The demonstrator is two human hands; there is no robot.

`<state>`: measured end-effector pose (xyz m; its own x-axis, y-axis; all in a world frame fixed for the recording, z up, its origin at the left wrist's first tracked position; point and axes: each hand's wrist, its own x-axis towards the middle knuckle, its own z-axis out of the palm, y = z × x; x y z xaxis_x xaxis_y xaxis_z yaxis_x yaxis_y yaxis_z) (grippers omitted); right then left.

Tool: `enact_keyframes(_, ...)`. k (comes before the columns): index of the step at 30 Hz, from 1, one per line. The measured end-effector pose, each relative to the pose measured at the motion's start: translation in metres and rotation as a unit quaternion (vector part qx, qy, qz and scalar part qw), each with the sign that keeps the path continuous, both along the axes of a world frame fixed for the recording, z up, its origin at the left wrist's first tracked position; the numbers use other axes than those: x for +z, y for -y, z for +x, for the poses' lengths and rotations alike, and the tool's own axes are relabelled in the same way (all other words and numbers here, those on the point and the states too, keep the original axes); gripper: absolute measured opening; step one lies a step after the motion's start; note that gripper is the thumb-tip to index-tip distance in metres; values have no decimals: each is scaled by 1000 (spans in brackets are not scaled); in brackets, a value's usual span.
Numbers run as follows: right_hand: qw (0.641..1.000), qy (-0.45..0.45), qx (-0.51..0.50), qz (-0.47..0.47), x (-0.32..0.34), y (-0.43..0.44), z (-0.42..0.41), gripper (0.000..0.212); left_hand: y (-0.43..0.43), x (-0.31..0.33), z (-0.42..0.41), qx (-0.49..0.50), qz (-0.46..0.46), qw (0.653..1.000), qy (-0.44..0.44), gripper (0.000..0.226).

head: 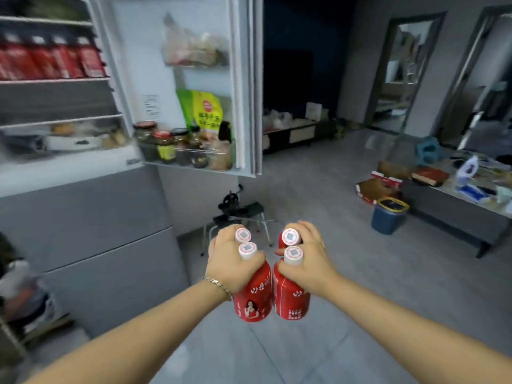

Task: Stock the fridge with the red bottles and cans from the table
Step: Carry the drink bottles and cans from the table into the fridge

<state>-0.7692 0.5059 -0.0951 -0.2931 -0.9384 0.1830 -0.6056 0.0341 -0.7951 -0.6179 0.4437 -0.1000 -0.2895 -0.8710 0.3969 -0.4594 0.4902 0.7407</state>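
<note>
My left hand (231,260) grips two red bottles by their necks, white caps poking up between the fingers; the nearer red bottle (253,297) shows a printed figure. My right hand (310,261) holds two more the same way, and its nearer red bottle (291,296) hangs close beside the left one. Both pairs are carried at waist height over the floor. The fridge (83,167) stands open at the left. A row of several red bottles (52,60) lines one of its upper shelves.
The open fridge door (194,128) holds jars, a green-yellow packet and a bag in its racks. Ahead of my hands is a small stool (238,214). At the right stand a blue bin (389,216), a cardboard box and a cluttered table (457,195).
</note>
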Motion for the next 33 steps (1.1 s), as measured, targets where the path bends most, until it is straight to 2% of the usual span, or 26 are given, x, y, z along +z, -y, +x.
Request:
enact_keyframes(4, 994, -2, 106, -1, 9, 92, 71, 55, 66, 3, 81, 104, -1, 995, -8, 27)
enact_keyframes(7, 984, -47, 173, -16, 15, 154, 112, 53, 109, 9, 126, 183, 15, 983, -10, 36)
enact_keyframes(9, 975, -73, 206, -30, 22, 196, 134, 50, 142, 13, 152, 226, 15, 974, -8, 32)
enact_keyframes(11, 965, -85, 246, -39, 27, 248, 160, 48, 186, 18, 181, 251, 7, 968, -20, 26)
enact_keyframes(17, 934, -60, 345, -63, 49, 389, 236, 52, 291, 51, 255, 300, -12, 953, -43, 28)
enact_keyframes(21, 928, -21, 362, -85, 64, 461, 291, 56, 347, 73, 305, 317, -36, 947, -50, 29)
enact_keyframes(26, 926, 39, 355, -119, 74, 545, 360, 62, 430, 84, 382, 325, -77, 936, -109, 30)
enact_keyframes(33, 940, 76, 288, -168, 98, 661, 438, 60, 548, 108, 469, 323, -41, 924, -198, 27)
